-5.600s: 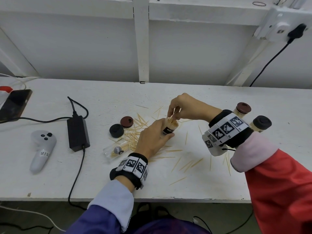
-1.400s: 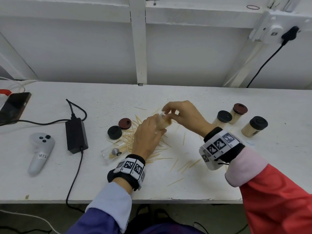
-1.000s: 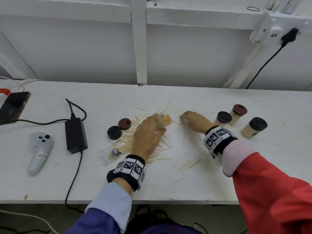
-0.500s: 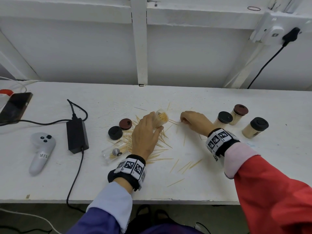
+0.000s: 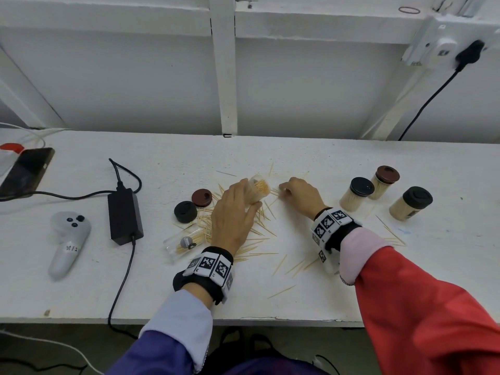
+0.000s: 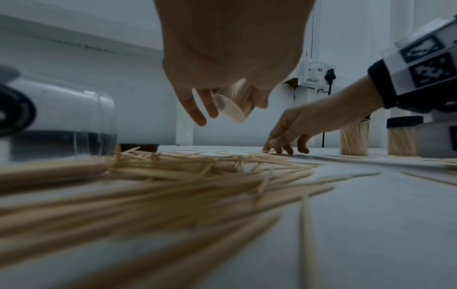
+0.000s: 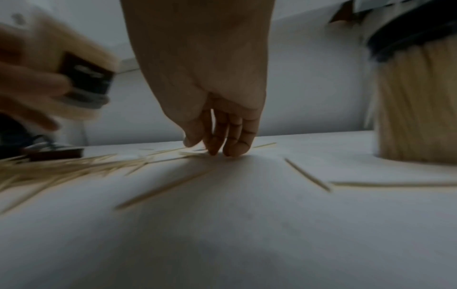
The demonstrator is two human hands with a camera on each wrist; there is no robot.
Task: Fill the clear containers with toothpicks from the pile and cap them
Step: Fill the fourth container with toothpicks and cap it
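Left hand (image 5: 232, 212) wrapped round an open, nearly full container (image 5: 258, 188), tilted mouth toward the right hand (image 5: 300, 194), probably for easy feeding. Right fingertips (image 7: 215, 148) down on loose toothpicks (image 5: 259, 234) right of it, grip unclear. Three capped jars (image 5: 357, 194) further right; two loose caps (image 5: 185, 211), one lying container (image 5: 181, 240) left, all on the counter (image 5: 324, 163).

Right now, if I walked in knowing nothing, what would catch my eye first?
Probably the toothpicks strewn over the middle of the white table. Above them, the left hand holds a clear jar packed with toothpicks, tilted and uncapped, while the right hand fingers loose sticks beside it. Three capped, full jars stand together at the right.
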